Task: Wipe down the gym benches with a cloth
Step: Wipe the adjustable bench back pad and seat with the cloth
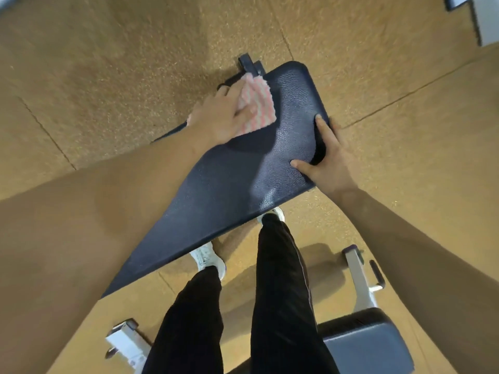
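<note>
A dark navy padded gym bench (232,179) runs diagonally from lower left to upper middle. A pink-and-white striped cloth (68,103) lies on its far left corner. My left hand (218,114) lies flat on the cloth with straight fingers, pressing it against the pad's left edge. My right hand (328,160) grips the bench's right edge: the thumb and forefinger lie on top of the pad and the other fingers wrap under the side.
My legs in black trousers (280,292) and white shoes (209,259) stand at the bench's near side. A second padded seat (367,344) on a white metal frame (361,276) sits at lower right. Speckled tan rubber flooring (121,63) surrounds everything.
</note>
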`<control>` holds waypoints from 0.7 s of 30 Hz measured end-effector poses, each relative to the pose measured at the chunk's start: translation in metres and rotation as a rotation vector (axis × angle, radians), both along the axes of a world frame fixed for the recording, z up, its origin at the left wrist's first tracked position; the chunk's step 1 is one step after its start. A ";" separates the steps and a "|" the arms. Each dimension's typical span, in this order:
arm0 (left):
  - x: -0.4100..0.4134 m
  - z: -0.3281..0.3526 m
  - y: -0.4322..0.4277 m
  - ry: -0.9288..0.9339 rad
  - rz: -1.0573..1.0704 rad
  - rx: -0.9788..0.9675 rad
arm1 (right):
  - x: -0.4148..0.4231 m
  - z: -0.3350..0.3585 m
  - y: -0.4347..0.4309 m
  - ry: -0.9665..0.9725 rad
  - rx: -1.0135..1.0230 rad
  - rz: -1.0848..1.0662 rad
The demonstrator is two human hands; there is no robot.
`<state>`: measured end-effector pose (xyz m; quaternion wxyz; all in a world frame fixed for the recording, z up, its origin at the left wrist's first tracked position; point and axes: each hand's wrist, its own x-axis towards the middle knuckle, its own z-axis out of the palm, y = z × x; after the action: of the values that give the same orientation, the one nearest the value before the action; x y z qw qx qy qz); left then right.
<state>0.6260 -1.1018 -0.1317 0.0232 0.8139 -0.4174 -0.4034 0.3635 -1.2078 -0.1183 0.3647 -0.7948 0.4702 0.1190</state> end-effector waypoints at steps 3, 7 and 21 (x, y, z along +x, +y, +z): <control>-0.003 -0.006 -0.028 0.019 -0.050 -0.020 | -0.015 0.001 -0.007 -0.118 0.045 -0.092; -0.005 -0.011 -0.050 0.077 -0.095 -0.023 | -0.032 0.002 0.008 -0.088 0.033 -0.298; -0.080 -0.010 -0.103 -0.148 -0.628 -0.141 | -0.050 0.009 0.025 -0.294 0.274 -0.895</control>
<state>0.5463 -1.2052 -0.1412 -0.0765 0.6690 -0.6755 -0.3005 0.3138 -1.1823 -0.1093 0.5440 -0.4675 0.6893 -0.1021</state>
